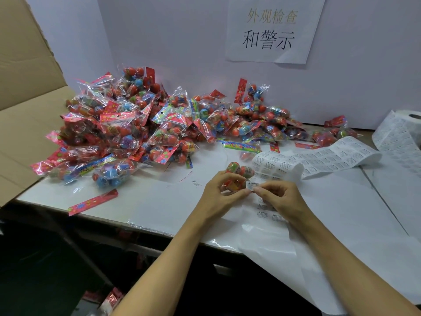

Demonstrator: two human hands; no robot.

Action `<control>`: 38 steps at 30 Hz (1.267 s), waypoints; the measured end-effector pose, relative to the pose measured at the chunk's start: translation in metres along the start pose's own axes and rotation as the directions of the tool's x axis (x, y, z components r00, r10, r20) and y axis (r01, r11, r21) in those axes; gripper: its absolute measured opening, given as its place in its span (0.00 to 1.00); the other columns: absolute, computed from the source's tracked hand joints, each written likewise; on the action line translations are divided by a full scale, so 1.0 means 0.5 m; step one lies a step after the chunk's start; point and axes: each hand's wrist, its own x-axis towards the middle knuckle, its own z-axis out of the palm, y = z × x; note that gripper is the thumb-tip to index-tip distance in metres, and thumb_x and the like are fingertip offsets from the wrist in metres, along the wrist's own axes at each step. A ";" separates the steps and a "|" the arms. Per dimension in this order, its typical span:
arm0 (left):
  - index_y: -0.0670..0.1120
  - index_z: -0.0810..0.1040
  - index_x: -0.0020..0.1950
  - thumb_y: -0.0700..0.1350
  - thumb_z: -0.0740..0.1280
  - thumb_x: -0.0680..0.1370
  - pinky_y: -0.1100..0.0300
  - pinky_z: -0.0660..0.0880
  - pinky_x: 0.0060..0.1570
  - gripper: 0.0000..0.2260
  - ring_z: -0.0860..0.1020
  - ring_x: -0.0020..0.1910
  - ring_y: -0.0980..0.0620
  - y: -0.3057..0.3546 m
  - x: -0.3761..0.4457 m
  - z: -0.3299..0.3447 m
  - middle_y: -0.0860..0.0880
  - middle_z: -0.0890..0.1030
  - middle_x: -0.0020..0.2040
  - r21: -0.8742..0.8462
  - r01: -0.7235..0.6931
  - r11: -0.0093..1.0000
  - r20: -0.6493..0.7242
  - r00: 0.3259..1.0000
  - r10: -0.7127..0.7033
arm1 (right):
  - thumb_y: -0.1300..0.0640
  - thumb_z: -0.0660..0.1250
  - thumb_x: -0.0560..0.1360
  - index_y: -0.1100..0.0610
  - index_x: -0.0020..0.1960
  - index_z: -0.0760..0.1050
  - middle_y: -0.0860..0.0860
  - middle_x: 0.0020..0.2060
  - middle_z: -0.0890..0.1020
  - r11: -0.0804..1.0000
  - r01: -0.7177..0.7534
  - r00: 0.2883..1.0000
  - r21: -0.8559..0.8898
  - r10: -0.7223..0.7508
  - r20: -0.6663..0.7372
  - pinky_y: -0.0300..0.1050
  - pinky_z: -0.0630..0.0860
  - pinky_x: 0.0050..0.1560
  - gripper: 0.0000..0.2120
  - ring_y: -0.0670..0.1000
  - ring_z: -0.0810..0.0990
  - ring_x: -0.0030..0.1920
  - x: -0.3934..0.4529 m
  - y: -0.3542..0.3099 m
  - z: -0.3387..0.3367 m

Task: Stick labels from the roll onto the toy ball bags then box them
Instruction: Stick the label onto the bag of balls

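Note:
My left hand [222, 192] grips a clear bag of toy balls [239, 173] just above the table's middle. My right hand [276, 197] pinches a small white warning label [252, 186] and holds it against the bag's right side. The label strip [330, 159] runs from under my hands to the label roll [404, 131] at the far right. A big pile of ball bags [141, 124] lies across the back left of the table.
An open cardboard box flap [25, 124] stands at the left beside the table. A loose red header card [93, 201] lies near the white table's front edge [145, 226]. Used backing paper [268, 242] hangs over that edge. A white wall with a paper sign [273, 30] closes the back.

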 end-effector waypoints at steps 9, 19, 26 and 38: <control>0.39 0.85 0.55 0.34 0.75 0.76 0.62 0.78 0.55 0.09 0.79 0.43 0.57 0.007 0.000 -0.002 0.47 0.79 0.52 0.063 -0.029 0.998 0.004 1.000 0.029 | 0.62 0.73 0.76 0.56 0.43 0.86 0.42 0.26 0.79 0.995 0.034 0.999 -0.093 -0.033 0.016 0.30 0.67 0.31 0.05 0.39 0.72 0.27 0.002 0.004 0.000; 0.38 0.85 0.52 0.31 0.73 0.76 0.64 0.79 0.52 0.07 0.81 0.48 0.49 0.002 0.000 0.005 0.45 0.79 0.53 0.122 -0.074 0.990 -0.039 0.996 0.079 | 0.59 0.72 0.78 0.54 0.41 0.85 0.40 0.23 0.76 0.986 0.035 0.999 -0.161 -0.039 -0.021 0.28 0.67 0.30 0.08 0.39 0.71 0.25 0.002 0.003 0.007; 0.41 0.86 0.52 0.35 0.73 0.78 0.67 0.77 0.49 0.05 0.80 0.47 0.56 -0.001 0.002 0.008 0.46 0.80 0.53 0.089 -0.044 0.995 -0.069 0.996 0.050 | 0.61 0.72 0.77 0.51 0.40 0.85 0.46 0.31 0.83 0.994 0.058 0.995 -0.096 -0.065 -0.074 0.33 0.71 0.36 0.09 0.40 0.76 0.32 0.000 -0.004 0.005; 0.40 0.86 0.53 0.34 0.72 0.78 0.50 0.82 0.54 0.05 0.82 0.53 0.43 -0.012 0.005 0.007 0.43 0.82 0.54 0.003 -0.002 1.000 -0.083 0.997 0.002 | 0.54 0.77 0.71 0.51 0.46 0.84 0.50 0.32 0.80 0.998 0.019 0.995 -0.060 -0.025 -0.094 0.49 0.75 0.36 0.05 0.47 0.76 0.33 0.005 -0.001 0.011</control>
